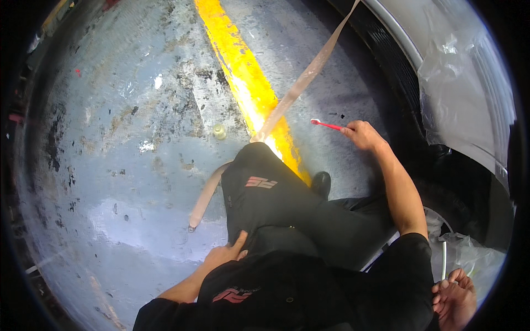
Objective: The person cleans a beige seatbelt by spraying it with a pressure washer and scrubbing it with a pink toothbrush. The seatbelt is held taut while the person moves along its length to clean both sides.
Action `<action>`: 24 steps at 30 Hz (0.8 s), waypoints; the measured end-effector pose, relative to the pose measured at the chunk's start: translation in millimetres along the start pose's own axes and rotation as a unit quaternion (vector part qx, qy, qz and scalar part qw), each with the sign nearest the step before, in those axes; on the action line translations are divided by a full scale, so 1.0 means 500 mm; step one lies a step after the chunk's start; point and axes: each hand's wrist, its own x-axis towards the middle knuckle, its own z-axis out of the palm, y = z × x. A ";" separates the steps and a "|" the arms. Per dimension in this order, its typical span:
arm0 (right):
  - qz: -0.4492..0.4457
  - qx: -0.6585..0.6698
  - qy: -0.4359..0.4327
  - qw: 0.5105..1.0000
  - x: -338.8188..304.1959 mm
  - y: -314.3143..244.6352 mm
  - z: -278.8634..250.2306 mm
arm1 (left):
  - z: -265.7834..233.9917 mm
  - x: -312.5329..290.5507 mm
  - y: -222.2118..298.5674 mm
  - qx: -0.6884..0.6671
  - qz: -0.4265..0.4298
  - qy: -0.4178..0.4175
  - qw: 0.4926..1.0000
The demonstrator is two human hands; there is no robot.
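Held out to the right, my right hand [364, 135] is closed around the handle of a red toothbrush [329, 126], whose pale bristled head points left above the floor. My left hand [222, 255] rests against my dark trousers, index finger stretched out, and no object shows in it. A long beige strap [301, 84] runs down from the upper right and passes over my bent knee [256, 151]. Its loose end hangs on the knee's left side, with a small dark tip. Left of the knee, a small pale yellowish round container [220, 131] stands on the floor.
A worn yellow line [237, 63] crosses the scuffed grey-blue floor [138, 182]. On the right is a vehicle body with clear plastic sheeting [455, 99]. Another person's hand [457, 298] at lower right is near a thin white stick [444, 259]. A dark shoe [321, 185] is beside my knee.
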 end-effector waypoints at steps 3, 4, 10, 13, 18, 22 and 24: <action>-0.024 -0.001 0.014 1.000 0.009 0.014 0.013 | -0.040 -0.006 0.005 0.045 0.046 -0.069 0.996; -0.036 0.001 0.016 0.999 0.013 0.019 0.019 | -0.047 -0.010 0.004 0.041 0.066 -0.071 0.994; -0.006 -0.002 -0.003 1.000 -0.010 -0.014 -0.019 | -0.299 -0.028 0.283 0.010 0.551 0.207 0.808; -0.015 0.010 -0.015 1.000 -0.025 -0.051 -0.042 | -0.227 -0.039 0.432 -0.193 0.708 -0.061 0.677; -0.090 0.056 0.065 0.992 -0.006 -0.025 -0.015 | -0.182 -0.026 0.553 -0.067 0.731 -0.123 0.668; -0.053 0.051 0.080 0.994 -0.003 0.008 -0.005 | -0.238 0.026 0.498 -0.174 0.749 -0.001 0.640; -0.015 0.036 0.071 0.997 -0.003 0.020 -0.009 | -0.367 0.067 0.439 -0.278 0.686 0.146 0.657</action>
